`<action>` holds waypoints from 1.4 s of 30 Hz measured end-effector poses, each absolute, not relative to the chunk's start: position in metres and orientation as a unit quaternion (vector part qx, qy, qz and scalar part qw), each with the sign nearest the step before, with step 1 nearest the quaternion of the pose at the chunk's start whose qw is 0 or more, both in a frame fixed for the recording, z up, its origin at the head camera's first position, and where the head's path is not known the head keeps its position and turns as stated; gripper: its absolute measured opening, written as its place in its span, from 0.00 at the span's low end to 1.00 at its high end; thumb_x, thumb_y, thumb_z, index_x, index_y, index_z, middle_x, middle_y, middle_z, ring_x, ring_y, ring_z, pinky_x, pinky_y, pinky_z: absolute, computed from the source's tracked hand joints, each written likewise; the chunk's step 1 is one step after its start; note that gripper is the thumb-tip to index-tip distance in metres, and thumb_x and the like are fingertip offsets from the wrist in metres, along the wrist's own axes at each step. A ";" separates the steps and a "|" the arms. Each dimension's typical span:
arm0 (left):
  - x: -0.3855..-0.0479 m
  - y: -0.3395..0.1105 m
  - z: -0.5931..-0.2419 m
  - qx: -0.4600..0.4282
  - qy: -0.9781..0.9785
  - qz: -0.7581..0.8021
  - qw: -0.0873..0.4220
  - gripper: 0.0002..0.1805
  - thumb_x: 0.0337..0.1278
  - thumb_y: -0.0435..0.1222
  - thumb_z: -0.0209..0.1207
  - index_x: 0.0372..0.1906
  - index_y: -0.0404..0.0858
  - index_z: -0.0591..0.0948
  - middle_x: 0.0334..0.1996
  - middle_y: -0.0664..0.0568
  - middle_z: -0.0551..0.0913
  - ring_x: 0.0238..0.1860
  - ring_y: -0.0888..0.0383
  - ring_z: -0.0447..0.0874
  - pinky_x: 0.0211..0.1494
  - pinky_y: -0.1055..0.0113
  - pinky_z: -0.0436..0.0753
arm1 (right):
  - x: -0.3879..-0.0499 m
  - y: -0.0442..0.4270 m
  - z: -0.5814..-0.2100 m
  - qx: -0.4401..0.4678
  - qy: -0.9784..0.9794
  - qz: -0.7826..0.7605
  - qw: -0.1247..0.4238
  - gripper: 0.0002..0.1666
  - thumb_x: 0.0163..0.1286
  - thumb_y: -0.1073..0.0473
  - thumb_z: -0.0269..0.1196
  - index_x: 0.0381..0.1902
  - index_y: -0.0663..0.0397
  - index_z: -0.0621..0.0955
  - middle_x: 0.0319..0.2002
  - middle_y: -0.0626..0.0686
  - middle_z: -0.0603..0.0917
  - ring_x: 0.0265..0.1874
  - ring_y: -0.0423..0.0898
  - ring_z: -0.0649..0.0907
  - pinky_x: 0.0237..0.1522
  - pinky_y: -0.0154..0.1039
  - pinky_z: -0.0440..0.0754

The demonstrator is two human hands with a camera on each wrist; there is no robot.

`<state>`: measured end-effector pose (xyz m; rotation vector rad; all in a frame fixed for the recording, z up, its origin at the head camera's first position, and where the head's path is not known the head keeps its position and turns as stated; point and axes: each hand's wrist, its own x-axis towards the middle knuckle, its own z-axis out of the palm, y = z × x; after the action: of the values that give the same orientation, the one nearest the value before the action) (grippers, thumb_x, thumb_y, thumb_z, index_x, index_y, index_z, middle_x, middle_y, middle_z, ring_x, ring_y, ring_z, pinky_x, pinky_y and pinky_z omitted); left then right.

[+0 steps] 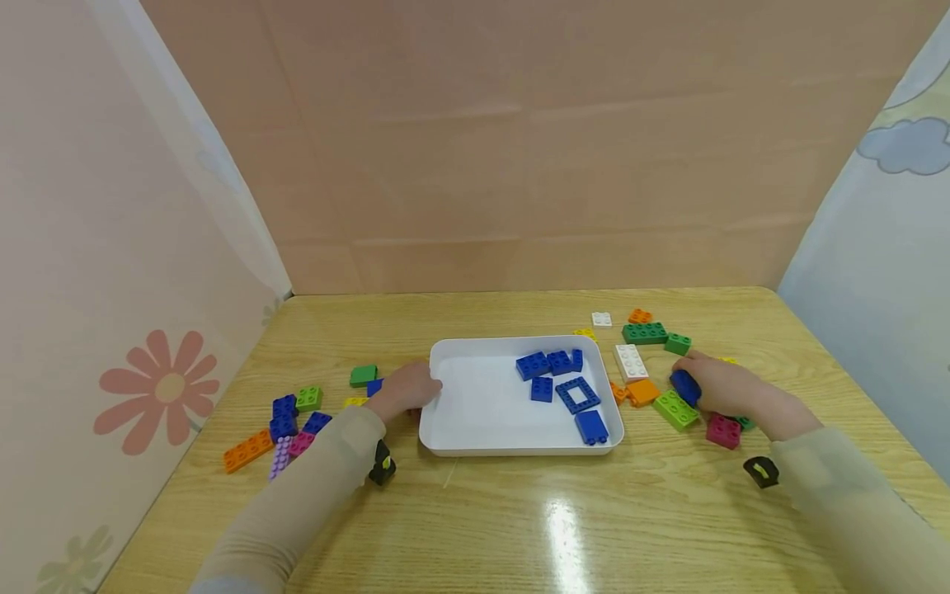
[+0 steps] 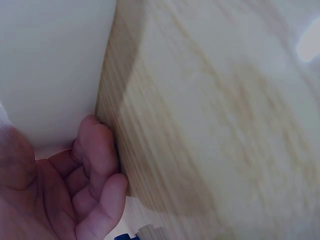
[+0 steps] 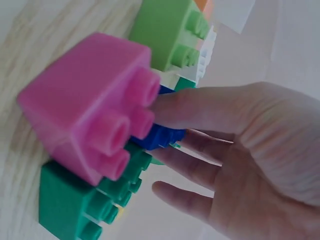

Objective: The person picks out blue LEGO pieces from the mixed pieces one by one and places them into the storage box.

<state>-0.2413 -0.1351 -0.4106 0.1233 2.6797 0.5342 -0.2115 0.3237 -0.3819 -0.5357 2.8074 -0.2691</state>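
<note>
My left hand (image 1: 406,388) holds the left wall of a white tray (image 1: 519,452), its thumb at the rim and its fingers curled against the outside in the left wrist view. Several blue bricks (image 1: 542,388) and a blue square frame piece (image 1: 578,395) lie in the tray's right half. To the right of the tray, my right hand (image 1: 723,388) pinches a blue toy brick (image 1: 684,386) between thumb and fingers; the thumb partly hides it in the right wrist view. Close to that hand are a pink brick (image 3: 75,85), a dark green brick (image 3: 65,200) and a light green brick (image 3: 162,32).
White bricks (image 1: 631,362), an orange brick (image 1: 642,392) and green bricks (image 1: 644,333) lie along the tray's right side. On the left are blue bricks (image 1: 284,418), an orange brick (image 1: 248,450) and a purple brick (image 1: 280,456). A wall stands behind the table (image 1: 460,528).
</note>
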 end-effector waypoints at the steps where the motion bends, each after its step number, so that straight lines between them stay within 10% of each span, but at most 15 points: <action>1: -0.241 -0.135 -0.411 0.043 0.959 0.193 0.203 0.15 0.67 0.37 0.48 0.27 0.34 0.77 0.17 0.46 0.79 0.15 0.55 0.76 0.19 0.68 0.73 | -0.212 0.324 -0.382 -0.187 0.970 -0.089 0.125 0.31 0.45 0.74 0.71 0.51 0.72 0.76 0.43 0.65 0.75 0.35 0.57 0.79 0.38 0.57 0.81; 42: -0.244 -0.133 -0.414 0.007 0.959 0.191 0.210 0.14 0.69 0.39 0.49 0.38 0.32 0.78 0.22 0.46 0.79 0.19 0.54 0.76 0.21 0.67 0.73 | -0.209 0.240 -0.341 -0.273 0.958 -0.087 0.010 0.35 0.57 0.60 0.72 0.60 0.61 0.73 0.53 0.61 0.76 0.41 0.54 0.82 0.41 0.53 0.82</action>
<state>-0.2437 -0.1332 -0.4139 0.0190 2.6662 0.5302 -0.2089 0.2396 -0.3405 -0.8523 2.9904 -0.2714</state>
